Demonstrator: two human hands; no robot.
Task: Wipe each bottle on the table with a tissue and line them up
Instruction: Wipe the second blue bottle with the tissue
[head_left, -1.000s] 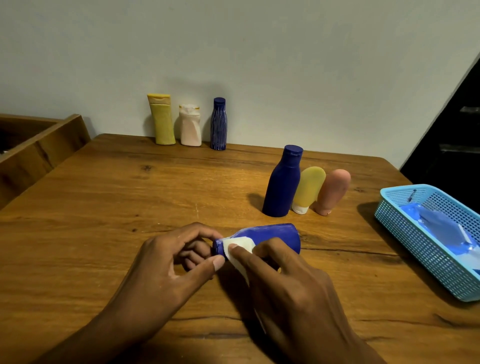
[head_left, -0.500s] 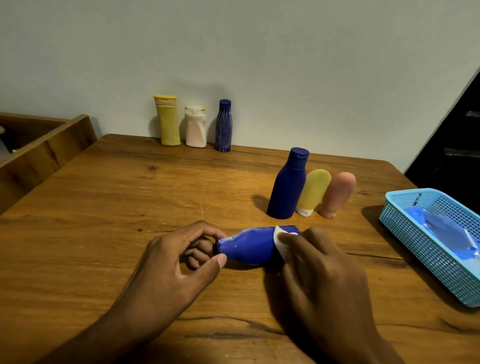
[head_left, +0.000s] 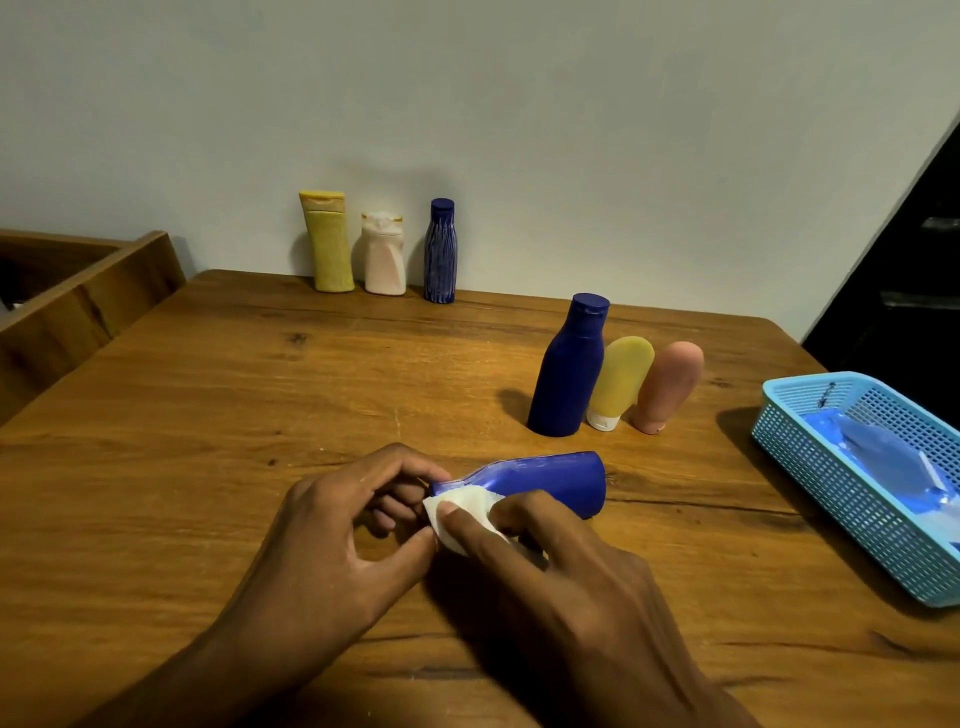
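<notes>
A blue bottle (head_left: 550, 480) lies on its side on the wooden table (head_left: 260, 405), cap end pointing left. My left hand (head_left: 343, 530) pinches that cap end. My right hand (head_left: 561, 582) presses a white tissue (head_left: 462, 512) against the bottle's neck. Behind it stand a tall blue bottle (head_left: 569, 371), a yellow tube (head_left: 618, 382) and a pink tube (head_left: 667, 384) side by side. Along the wall at the back stand a yellow bottle (head_left: 327, 241), a white bottle (head_left: 384, 254) and a striped blue bottle (head_left: 440, 252).
A light blue plastic basket (head_left: 810, 467) holding a blue packet sits at the table's right edge. A wooden frame (head_left: 78, 301) borders the table on the left. A dark opening lies beyond the right corner.
My right hand has slid the tissue from the bottle's base end back to its neck. My left hand has kept its hold on the cap end.
</notes>
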